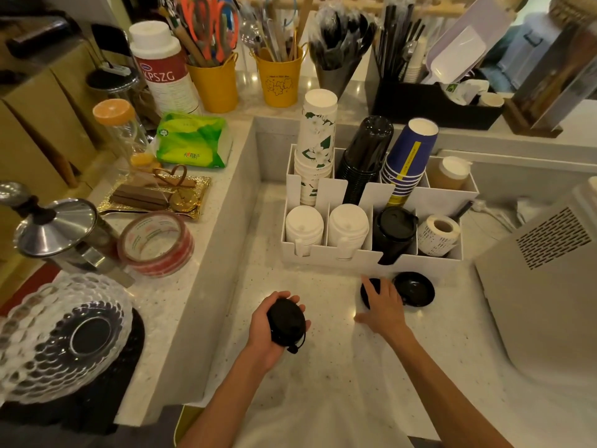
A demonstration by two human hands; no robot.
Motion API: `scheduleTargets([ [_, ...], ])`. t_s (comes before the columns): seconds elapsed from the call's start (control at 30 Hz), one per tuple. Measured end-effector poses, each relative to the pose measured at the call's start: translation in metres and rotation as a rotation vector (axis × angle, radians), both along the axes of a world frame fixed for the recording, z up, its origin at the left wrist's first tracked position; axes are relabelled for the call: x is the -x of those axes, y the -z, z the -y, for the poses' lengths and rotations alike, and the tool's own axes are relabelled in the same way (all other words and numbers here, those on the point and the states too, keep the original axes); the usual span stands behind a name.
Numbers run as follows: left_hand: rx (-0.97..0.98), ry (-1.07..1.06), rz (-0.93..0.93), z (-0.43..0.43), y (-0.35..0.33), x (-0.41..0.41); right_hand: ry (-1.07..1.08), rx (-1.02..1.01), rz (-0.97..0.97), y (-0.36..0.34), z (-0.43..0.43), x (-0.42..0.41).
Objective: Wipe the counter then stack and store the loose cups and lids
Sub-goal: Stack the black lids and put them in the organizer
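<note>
My left hand [269, 331] is curled around a small stack of black lids [287, 323], held just above the pale counter [290, 383]. My right hand [382, 307] lies with spread fingers on a loose black lid [366, 294] on the counter. A second loose black lid [415, 288] lies upside down just right of that hand. Behind them stands a white organizer [323, 257] with stacks of floral cups [315, 147], black cups [365, 156] and blue cups [408, 156] at the back, and white lids [303, 226] and black lids [394, 229] in front.
A grey machine [549, 286] stands at the right. On the raised ledge to the left are a tape roll [155, 242], a gold tray [155, 195], a tissue pack [193, 140], a metal pot [58, 231] and a glass dish [61, 337]. Yellow utensil buckets [279, 79] stand behind.
</note>
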State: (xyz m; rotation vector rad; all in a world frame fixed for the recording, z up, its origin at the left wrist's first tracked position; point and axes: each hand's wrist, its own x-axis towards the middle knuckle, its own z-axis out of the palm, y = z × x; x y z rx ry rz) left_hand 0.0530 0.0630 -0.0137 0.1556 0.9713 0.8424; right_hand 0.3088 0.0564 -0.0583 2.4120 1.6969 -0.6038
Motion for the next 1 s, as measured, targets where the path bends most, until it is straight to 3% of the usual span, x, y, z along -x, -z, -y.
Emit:
scheduleTargets([
  [0.1,0.008,0.0,0.023,0.0,0.002,0.001,0.063,-0.159,-0.101,-0.001,-0.005,0.0],
  [0.23,0.016,-0.014,0.011,-0.002,0.006,0.002,0.35,-0.386,-0.692,-0.031,-0.006,0.019],
  [0.33,0.032,-0.019,0.013,-0.002,0.008,0.002,0.551,-0.375,-1.22,-0.056,0.004,0.042],
  [0.43,0.028,-0.013,0.017,-0.001,0.01,0.001,0.608,-0.352,-1.394,-0.062,0.013,0.061],
  [0.6,0.031,0.084,0.013,0.008,0.002,-0.013,0.597,-0.3,-1.391,-0.064,0.02,0.096],
  [0.8,0.067,0.082,0.171,0.008,-0.005,-0.026,0.379,-0.466,-1.072,-0.056,0.016,0.117],
  [1.0,0.029,0.083,0.013,0.004,0.001,-0.022,0.116,-0.419,-0.819,-0.058,0.012,0.116],
])
